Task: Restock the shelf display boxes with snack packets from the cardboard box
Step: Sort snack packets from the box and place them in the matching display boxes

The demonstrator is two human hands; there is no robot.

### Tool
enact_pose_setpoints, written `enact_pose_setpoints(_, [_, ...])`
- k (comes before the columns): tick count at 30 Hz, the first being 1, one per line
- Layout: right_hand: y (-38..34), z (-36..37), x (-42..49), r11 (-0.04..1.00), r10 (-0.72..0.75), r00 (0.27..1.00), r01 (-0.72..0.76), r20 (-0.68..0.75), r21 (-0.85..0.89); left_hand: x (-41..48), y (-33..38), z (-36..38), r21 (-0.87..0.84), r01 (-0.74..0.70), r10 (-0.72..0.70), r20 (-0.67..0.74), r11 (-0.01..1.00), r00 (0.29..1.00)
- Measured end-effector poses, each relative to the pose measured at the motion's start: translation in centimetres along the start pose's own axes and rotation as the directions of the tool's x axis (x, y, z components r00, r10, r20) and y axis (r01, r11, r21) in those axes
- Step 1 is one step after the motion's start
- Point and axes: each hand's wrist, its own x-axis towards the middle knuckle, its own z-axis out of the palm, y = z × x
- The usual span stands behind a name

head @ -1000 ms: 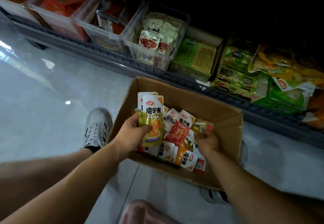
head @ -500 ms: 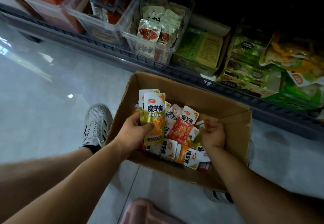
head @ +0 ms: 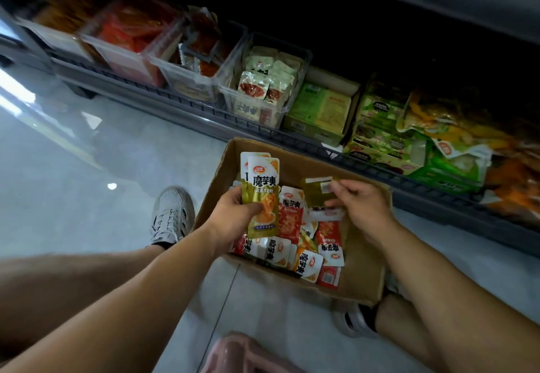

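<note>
Snack packets [head: 293, 228] lie in a loose heap, red, orange and white, on the bottom of an open cardboard box [head: 363, 267] that stands on the grey tiled floor [head: 73, 168] just in front of the lowest shelf [head: 204, 108]. Both hands are over the box. The left hand [head: 233, 216] grips a small stack of gold-green packets [head: 261, 194] upright above the box's left half, thumb curled across the front face and fingers behind; at least two packets show, the rear one peeking out at the top left. The right hand [head: 363, 209] is above the far right part of the heap and pinches one olive-green packet [head: 315, 195] between thumb and fingertips, its back with the barcode turned up; this packet is blurred and is raised off the heap, just right of the stack in the left hand and apart from it. Beyond the box, a clear plastic bin [head: 287, 100] on the shelf holds white packets with red pictures standing in rows, and more clear bins of red packets sit to its left. Right of it is a green display carton [head: 318, 109], then open green display boxes [head: 380, 150] and loose yellow and orange bags [head: 455, 127]. A white sneaker [head: 171, 214] rests on the floor just left of the box, and a dark shoe with white stripes [head: 355, 321] sits at its near right corner.
</note>
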Motion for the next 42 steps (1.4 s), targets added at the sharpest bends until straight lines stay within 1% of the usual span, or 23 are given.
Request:
enact_pose_setpoints(2, [-1.2, -0.2, -1.4, 0.982, 0.038, 0.996, -0.053, 0.086, 0.180, -0.8, 0.2, 0.1, -0.023, -0.001, 0.001, 0.007, 1.000, 1.000])
enact_pose_setpoints(3, [-1.6, -0.2, -2.0, 0.961, 0.061, 0.993, -0.087, 0.105, 0.262, -1.1, 0.2, 0.1, -0.031, -0.005, 0.005, 0.011, 1.000, 1.000])
enact_pose_setpoints(4, [-1.8, -0.2, -2.5, 0.942, 0.077, 0.991, -0.107, 0.105, 0.318, -1.5, 0.2, 0.1, -0.035, -0.013, 0.013, 0.014, 0.999, 1.000])
enact_pose_setpoints(5, [-1.9, 0.0, -3.2, 0.938, 0.077, 0.992, -0.104, 0.096, 0.330, -1.8, 0.1, 0.2, -0.039, -0.019, 0.020, 0.019, 0.999, 1.000])
enact_pose_setpoints(8, [-1.4, 0.9, -4.5, 0.993, 0.045, 0.999, -0.046, 0.008, 0.111, -2.9, -0.4, 0.4, -0.052, -0.019, 0.021, 0.034, 0.998, 0.999])
enact_pose_setpoints(9, [-1.3, 1.2, -5.0, 0.996, 0.050, 0.999, -0.050, 0.000, 0.070, -3.2, -0.6, 0.5, -0.057, -0.015, 0.018, 0.041, 0.998, 0.999])
enact_pose_setpoints(11, [-1.5, 1.9, -5.9, 0.988, 0.063, 0.998, -0.064, 0.017, 0.141, -3.6, -0.9, 0.5, -0.084, -0.004, 0.010, 0.065, 0.996, 0.998])
enact_pose_setpoints(12, [-1.7, 2.3, -6.3, 0.979, 0.067, 0.997, -0.074, 0.043, 0.188, -3.7, -1.0, 0.5, -0.102, 0.004, 0.005, 0.082, 0.995, 0.997])
enact_pose_setpoints(14, [-2.0, 3.4, -6.8, 0.972, 0.072, 0.992, -0.093, 0.107, 0.215, -3.9, -1.1, 0.5, -0.129, 0.017, -0.002, 0.113, 0.991, 0.994])
enact_pose_setpoints(16, [-2.2, 4.8, -7.1, 0.980, 0.064, 0.991, -0.084, 0.114, 0.182, -3.9, -1.1, 0.6, -0.152, 0.016, 0.004, 0.128, 0.988, 0.992])
enact_pose_setpoints(19, [-2.2, 6.3, -6.7, 0.994, 0.056, 0.998, -0.059, 0.041, 0.092, -3.6, -1.1, 0.4, -0.188, 0.006, 0.020, 0.136, 0.982, 0.990])
enact_pose_setpoints(22, [-2.7, 6.9, -5.8, 0.997, 0.063, 0.998, -0.063, -0.002, 0.042, -3.2, -0.8, -0.4, -0.215, 0.014, 0.020, 0.153, 0.977, 0.988])
enact_pose_setpoints(25, [-3.4, 7.2, -5.1, 0.998, 0.024, 0.999, -0.026, -0.027, -0.056, -3.5, 0.3, -0.5, -0.177, -0.027, 0.061, 0.189, 0.984, 0.980])
enact_pose_setpoints(27, [-3.7, 7.5, -4.5, 0.997, 0.013, 0.999, -0.010, 0.033, -0.081, -3.4, 1.0, -0.4, -0.107, -0.081, 0.097, 0.155, 0.991, 0.983])
enact_pose_setpoints(29, [-4.0, 7.3, -3.5, 0.998, 0.046, 0.993, -0.050, 0.110, 0.029, -2.7, 1.5, -0.8, -0.028, -0.129, 0.131, 0.059, 0.991, 0.990])
enact_pose_setpoints(30, [-4.1, 6.9, -2.9, 0.992, 0.066, 0.990, -0.079, 0.127, 0.101, -2.3, 1.7, -1.3, -0.003, -0.139, 0.139, 0.018, 0.990, 0.990])
enact_pose_setpoints(31, [-3.9, 6.4, -2.2, 0.988, 0.079, 0.990, -0.094, 0.120, 0.124, -1.9, 1.9, -1.9, 0.004, -0.142, 0.142, -0.019, 0.990, 0.990])
enact_pose_setpoints(32, [-3.3, 5.7, -1.5, 0.992, 0.087, 0.991, -0.095, 0.098, 0.080, -1.6, 2.0, -2.6, 0.001, -0.142, 0.142, -0.051, 0.990, 0.989])
enact_pose_setpoints(34, [-1.0, 4.4, -0.1, 0.987, 0.112, 0.991, -0.103, 0.066, -0.127, -1.3, 1.9, -4.0, 0.005, -0.160, 0.159, -0.096, 0.987, 0.983])
enact_pose_setpoints(36, [2.3, 3.7, 1.2, 0.938, 0.163, 0.983, -0.128, 0.083, -0.323, -1.4, 1.5, -4.8, 0.007, -0.157, 0.157, -0.112, 0.988, 0.981])
enact_pose_setpoints(38, [5.5, 3.7, 2.2, 0.875, 0.209, 0.970, -0.127, 0.127, -0.467, -1.2, 0.7, -5.3, -0.008, -0.129, 0.128, -0.111, 0.992, 0.986])
enact_pose_setpoints(40, [8.0, 4.3, 3.0, 0.821, 0.242, 0.956, -0.112, 0.164, -0.559, -1.1, 0.1, -5.5, -0.026, -0.106, 0.103, -0.100, 0.994, 0.990])
enact_pose_setpoints(42, [10.0, 5.0, 3.3, 0.800, 0.291, 0.940, -0.139, 0.175, -0.584, -1.0, -0.4, -5.6, -0.036, -0.081, 0.077, -0.099, 0.996, 0.992])
